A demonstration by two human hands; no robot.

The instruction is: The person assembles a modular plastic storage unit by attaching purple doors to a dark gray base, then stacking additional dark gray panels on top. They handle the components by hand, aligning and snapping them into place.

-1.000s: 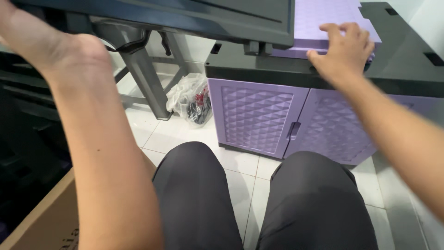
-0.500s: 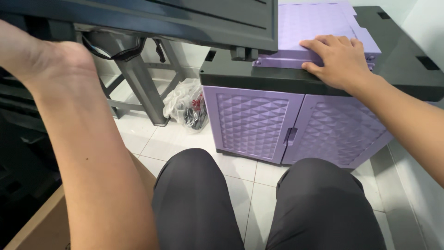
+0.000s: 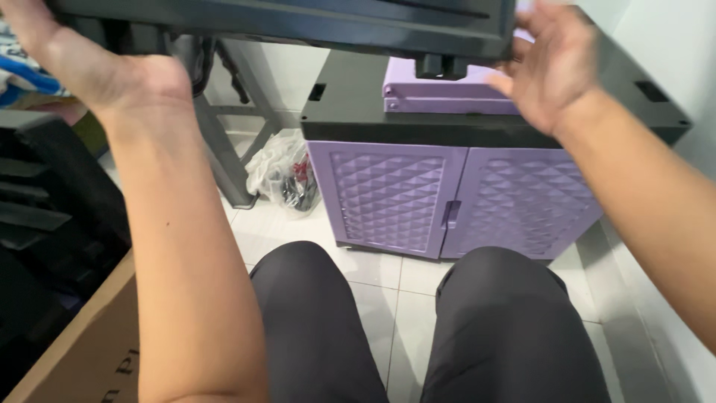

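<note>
Big lilac plastic cabinet with diamond-pattern doors (image 3: 462, 198) sits ahead on the tile floor (image 3: 388, 298), knees just short of it. Long black plastic panel (image 3: 298, 19) is up top: left hand (image 3: 97, 67) grip unclear, right hand (image 3: 552, 63) open at its end. Clear bag (image 3: 280, 172) beside the cabinet.

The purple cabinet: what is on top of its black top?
On the purple cabinet, its black top carries a flat purple panel. The raised dark panel and the right hand hide the rest.
</note>
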